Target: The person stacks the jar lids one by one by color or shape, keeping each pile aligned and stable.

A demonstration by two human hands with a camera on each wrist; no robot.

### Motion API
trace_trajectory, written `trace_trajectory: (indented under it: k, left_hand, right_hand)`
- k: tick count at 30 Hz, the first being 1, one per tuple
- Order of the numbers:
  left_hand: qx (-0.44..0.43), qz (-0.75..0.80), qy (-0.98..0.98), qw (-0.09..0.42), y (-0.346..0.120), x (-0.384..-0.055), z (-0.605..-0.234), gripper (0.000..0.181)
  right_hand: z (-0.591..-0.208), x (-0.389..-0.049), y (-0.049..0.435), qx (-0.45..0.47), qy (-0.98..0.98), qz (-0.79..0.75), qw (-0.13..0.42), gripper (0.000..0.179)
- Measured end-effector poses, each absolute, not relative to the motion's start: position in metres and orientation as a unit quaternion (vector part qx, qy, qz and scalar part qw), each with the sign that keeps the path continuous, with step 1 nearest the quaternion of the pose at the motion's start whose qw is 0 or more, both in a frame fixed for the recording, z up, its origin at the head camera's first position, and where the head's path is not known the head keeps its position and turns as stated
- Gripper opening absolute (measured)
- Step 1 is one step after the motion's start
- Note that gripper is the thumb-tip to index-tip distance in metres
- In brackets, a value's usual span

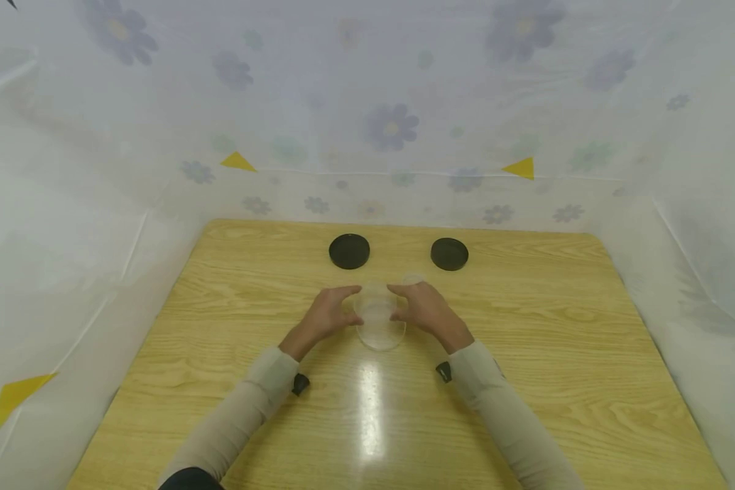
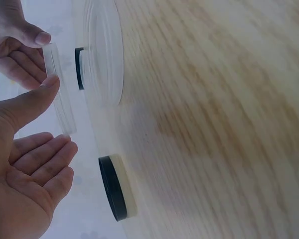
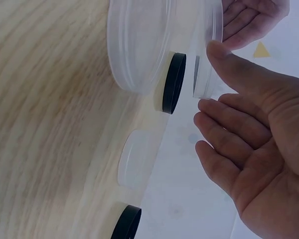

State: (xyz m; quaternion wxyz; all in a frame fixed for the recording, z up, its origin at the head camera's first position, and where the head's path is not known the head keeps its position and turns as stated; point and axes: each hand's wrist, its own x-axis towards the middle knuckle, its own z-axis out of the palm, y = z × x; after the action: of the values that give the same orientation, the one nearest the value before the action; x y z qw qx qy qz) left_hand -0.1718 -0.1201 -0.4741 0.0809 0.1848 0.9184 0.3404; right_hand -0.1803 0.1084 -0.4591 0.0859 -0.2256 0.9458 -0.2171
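My left hand [image 1: 324, 314] and right hand [image 1: 429, 312] hold a clear, shallow round lid [image 2: 64, 102] between them, one at each side. It is raised above the table. Thumbs lie on one face, with fingertips at the rim in both wrist views. Under it, a larger clear round lid [image 1: 381, 344] with a ridged edge rests on the wood, partly covered by the held one in the head view. A small clear round piece [image 3: 133, 158] lies just beyond my right hand.
Two black round lids, a left one [image 1: 350, 252] and a right one [image 1: 450, 254], lie near the back of the wooden table [image 1: 233, 327]. Pale flowered sheeting [image 1: 318, 102] stands up behind the table and along both sides, with yellow triangles on it.
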Motion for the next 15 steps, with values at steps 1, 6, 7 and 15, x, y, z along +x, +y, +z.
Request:
trace_trajectory:
  k: [1, 6, 7, 15]
  left_hand:
    - [0.187, 0.341, 0.918, 0.08, -0.12, -0.171, -0.475, 0.065]
    - [0.199, 0.329, 0.919, 0.083, -0.118, -0.168, -0.479, 0.065]
    - [0.201, 0.326, 0.92, 0.084, -0.117, -0.167, -0.48, 0.066]
    - [0.214, 0.299, 0.927, 0.08, -0.114, -0.161, -0.485, 0.064]
  right_hand:
    - [-0.46, -0.179, 0.109, -0.225, 0.947, -0.213, 0.088, 0.058]
    - [-0.461, -0.173, 0.111, -0.224, 0.947, -0.207, 0.096, 0.06]
    - [-0.461, -0.172, 0.112, -0.224, 0.947, -0.207, 0.097, 0.06]
    - [-0.465, -0.163, 0.113, -0.223, 0.945, -0.216, 0.099, 0.061]
